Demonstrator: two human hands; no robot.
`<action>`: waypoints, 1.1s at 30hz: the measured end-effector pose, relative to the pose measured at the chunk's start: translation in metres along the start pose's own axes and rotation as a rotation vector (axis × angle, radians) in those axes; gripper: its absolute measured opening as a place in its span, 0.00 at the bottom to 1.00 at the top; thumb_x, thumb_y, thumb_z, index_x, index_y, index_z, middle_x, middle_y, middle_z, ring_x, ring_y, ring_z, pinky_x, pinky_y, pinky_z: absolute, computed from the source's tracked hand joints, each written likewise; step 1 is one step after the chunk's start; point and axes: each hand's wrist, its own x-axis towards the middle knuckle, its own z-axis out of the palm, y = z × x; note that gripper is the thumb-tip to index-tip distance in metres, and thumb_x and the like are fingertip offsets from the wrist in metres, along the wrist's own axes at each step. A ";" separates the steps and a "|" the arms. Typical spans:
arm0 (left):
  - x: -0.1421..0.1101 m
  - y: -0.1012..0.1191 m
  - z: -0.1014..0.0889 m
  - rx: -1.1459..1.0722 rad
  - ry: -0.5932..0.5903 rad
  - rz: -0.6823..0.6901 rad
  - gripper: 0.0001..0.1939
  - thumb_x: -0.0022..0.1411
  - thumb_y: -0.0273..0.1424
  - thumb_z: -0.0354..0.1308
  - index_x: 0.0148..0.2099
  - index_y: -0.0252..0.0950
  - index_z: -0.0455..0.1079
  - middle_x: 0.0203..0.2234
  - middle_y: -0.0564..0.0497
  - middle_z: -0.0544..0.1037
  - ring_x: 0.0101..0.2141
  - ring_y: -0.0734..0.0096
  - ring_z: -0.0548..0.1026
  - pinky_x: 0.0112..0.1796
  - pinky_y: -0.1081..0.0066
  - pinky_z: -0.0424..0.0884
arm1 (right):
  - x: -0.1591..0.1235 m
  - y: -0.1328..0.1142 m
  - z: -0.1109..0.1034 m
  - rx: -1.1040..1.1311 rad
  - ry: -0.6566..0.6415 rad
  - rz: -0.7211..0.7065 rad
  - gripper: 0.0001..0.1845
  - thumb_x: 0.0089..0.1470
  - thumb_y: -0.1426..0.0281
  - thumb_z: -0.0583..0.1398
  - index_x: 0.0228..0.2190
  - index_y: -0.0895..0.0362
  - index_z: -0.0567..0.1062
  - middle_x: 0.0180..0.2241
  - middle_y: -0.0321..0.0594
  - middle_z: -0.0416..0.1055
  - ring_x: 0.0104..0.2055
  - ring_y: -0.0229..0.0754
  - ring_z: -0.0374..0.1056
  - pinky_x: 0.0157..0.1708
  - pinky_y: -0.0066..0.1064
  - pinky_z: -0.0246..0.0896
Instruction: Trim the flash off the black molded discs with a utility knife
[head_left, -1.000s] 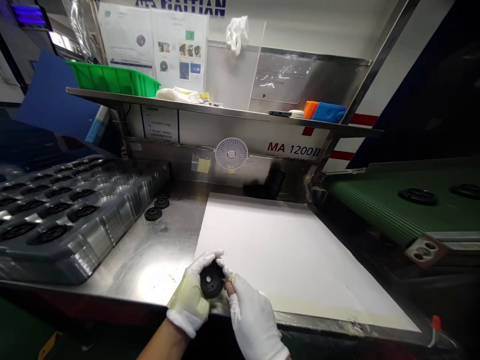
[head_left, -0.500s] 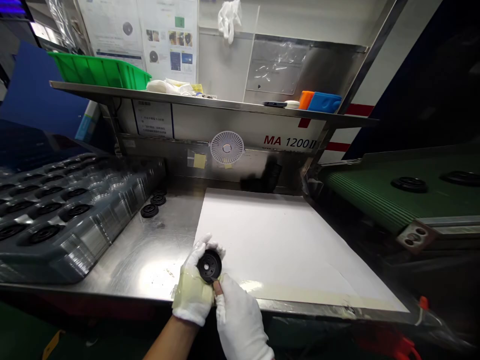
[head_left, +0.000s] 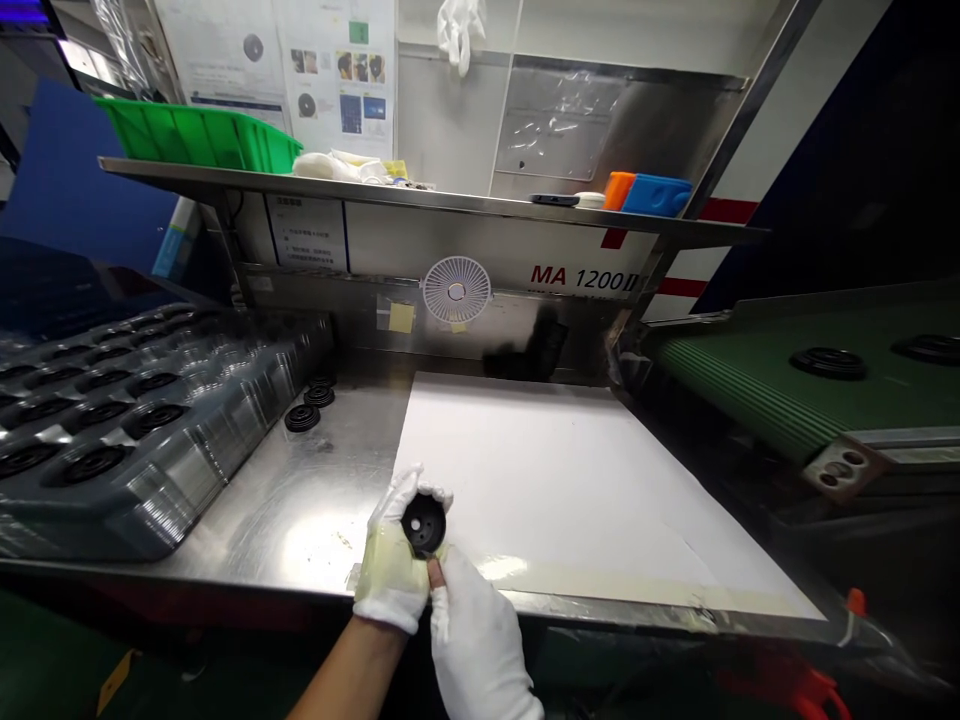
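Note:
A round black pulley-like part [head_left: 424,526] with a central hole and a stepped rim faces me above the table's front edge. My left hand [head_left: 396,560], in a white glove with a yellowish palm and cuff, curls its fingers around the part. Closed at the part's lower edge is my right hand [head_left: 480,630], gloved in white with a bare thumb tip. Whatever that hand pinches is too small and hidden to make out. A white sheet [head_left: 570,480] covers the tabletop under and beyond the hands.
On the left stand stacked clear trays [head_left: 187,490] of black round parts. Several loose black parts [head_left: 303,417] lie beside them. A green conveyor [head_left: 750,390] at right carries more. Above runs a metal shelf [head_left: 465,205] with a green bin [head_left: 202,138]; a small fan [head_left: 456,291] is below it.
The black part has tilted in my left hand, so its inner side looks deeper now. Both hands stay close together at nearly the same place. The view has shifted slightly.

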 end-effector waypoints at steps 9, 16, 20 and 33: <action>0.004 0.007 -0.006 0.009 -0.106 -0.190 0.11 0.50 0.25 0.55 0.38 0.31 0.70 0.21 0.51 0.70 0.25 0.71 0.71 0.31 0.66 0.72 | 0.007 0.014 -0.010 0.078 0.004 0.060 0.14 0.59 0.67 0.45 0.28 0.52 0.67 0.23 0.33 0.70 0.25 0.42 0.67 0.23 0.30 0.48; 0.003 0.001 0.003 0.007 -0.037 -0.086 0.06 0.51 0.27 0.61 0.35 0.33 0.70 0.22 0.54 0.68 0.24 0.77 0.69 0.29 0.72 0.70 | 0.007 0.013 -0.005 0.095 0.016 0.090 0.15 0.61 0.65 0.44 0.27 0.52 0.64 0.22 0.32 0.69 0.24 0.41 0.66 0.23 0.30 0.47; 0.003 0.002 0.000 0.051 -0.052 -0.091 0.08 0.51 0.27 0.61 0.36 0.33 0.71 0.22 0.54 0.68 0.25 0.76 0.69 0.29 0.71 0.71 | 0.003 0.009 -0.009 0.083 -0.023 0.036 0.13 0.59 0.68 0.45 0.28 0.52 0.66 0.22 0.33 0.70 0.23 0.41 0.66 0.22 0.30 0.46; 0.004 0.000 -0.001 -0.020 -0.026 -0.122 0.07 0.52 0.25 0.60 0.37 0.32 0.70 0.22 0.54 0.68 0.25 0.76 0.69 0.29 0.72 0.71 | 0.004 0.007 -0.007 0.050 0.029 0.019 0.12 0.57 0.69 0.46 0.28 0.52 0.67 0.23 0.34 0.70 0.23 0.41 0.66 0.22 0.31 0.44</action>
